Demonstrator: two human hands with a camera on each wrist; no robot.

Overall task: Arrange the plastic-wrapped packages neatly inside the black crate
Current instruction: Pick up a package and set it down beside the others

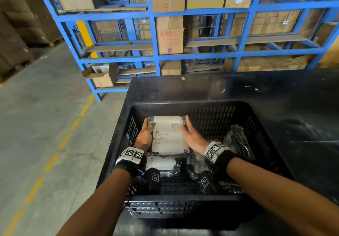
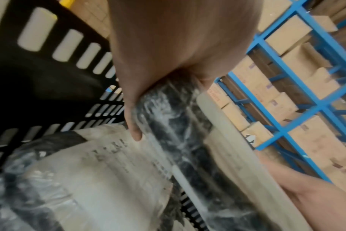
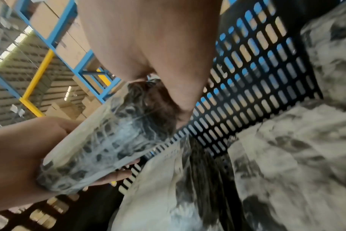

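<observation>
A plastic-wrapped package [image 1: 167,135] with a white printed label is held above the left half of the black crate [image 1: 183,105]. My left hand [image 1: 146,131] grips its left edge, thumb on top and fingers [image 2: 132,121] underneath. My right hand [image 1: 189,131] grips the right edge. The left wrist view shows the dark wrapped side of the package [image 2: 174,125], the right wrist view its end [image 3: 109,140]. Another labelled package [image 1: 161,162] lies beneath it, and a dark wrapped one [image 1: 238,140] leans against the crate's right wall. More wrapped packages [image 3: 286,156] fill the crate floor.
The crate stands on a black table [image 1: 275,92]. Blue steel shelving [image 1: 154,34] loaded with cardboard boxes rises just behind the table. Concrete floor [image 1: 45,116] with a dashed yellow line lies to the left. The crate's slotted walls [image 2: 39,70] close in around both hands.
</observation>
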